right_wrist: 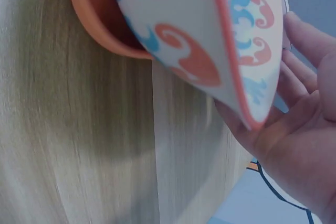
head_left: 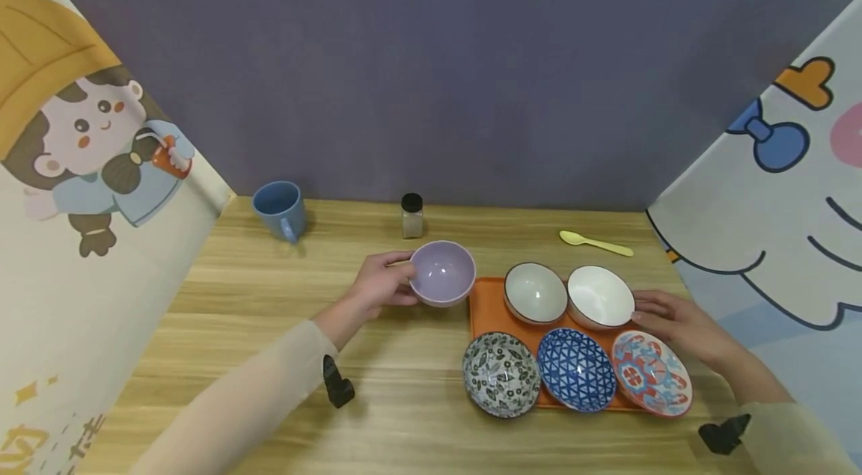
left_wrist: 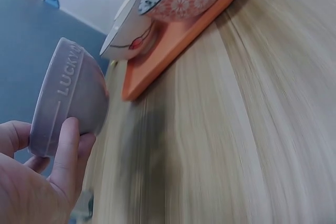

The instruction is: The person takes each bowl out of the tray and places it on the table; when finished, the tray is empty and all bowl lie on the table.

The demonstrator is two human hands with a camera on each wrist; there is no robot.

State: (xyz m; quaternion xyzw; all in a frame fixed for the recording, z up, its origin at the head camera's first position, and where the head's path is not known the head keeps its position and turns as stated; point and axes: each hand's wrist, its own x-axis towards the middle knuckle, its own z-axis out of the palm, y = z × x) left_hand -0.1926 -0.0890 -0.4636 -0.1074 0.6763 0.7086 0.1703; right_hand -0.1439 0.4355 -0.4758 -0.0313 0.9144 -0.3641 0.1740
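Observation:
My left hand (head_left: 385, 282) grips a lilac bowl (head_left: 443, 273) by its left side, thumb near the rim and fingers underneath. Raised lettering shows on the bowl's outer wall in the left wrist view, where it hangs above the table. At the right, my right hand (head_left: 680, 322) holds the right side of a white bowl (head_left: 599, 297) with a dark rim. In the right wrist view, a red-and-blue patterned bowl (right_wrist: 189, 51) hides part of that hand's fingers (right_wrist: 310, 38). A matching dark-rimmed bowl (head_left: 535, 293) stands just left of the white one.
An orange tray (head_left: 486, 310) lies under the bowls. Along its near side are a floral bowl (head_left: 501, 375), a blue patterned bowl (head_left: 577, 370) and the red-and-blue one. Behind stand a blue mug (head_left: 279, 209), a black-capped jar (head_left: 412, 217) and a yellow spoon (head_left: 595, 243).

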